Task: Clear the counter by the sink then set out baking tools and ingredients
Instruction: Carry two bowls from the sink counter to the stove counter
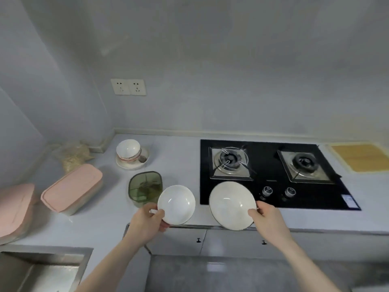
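Both hands, left hand (150, 218) and right hand (266, 217), hold bowls over counter (181, 157).

I'm holding a small white bowl (176, 205) tilted up in my left hand (147, 220), thumb pinching its rim, and a larger white bowl (231, 205) tilting beside it in my right hand (267, 220).

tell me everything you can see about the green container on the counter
The green container is a squarish tub with rounded corners, of translucent olive-green plastic by its look. It stands upright and open-topped on the pale counter, left of the stove. Ribs inside split it into compartments around a hub. The small white bowl in the left hand overlaps its near right corner; contact cannot be told.
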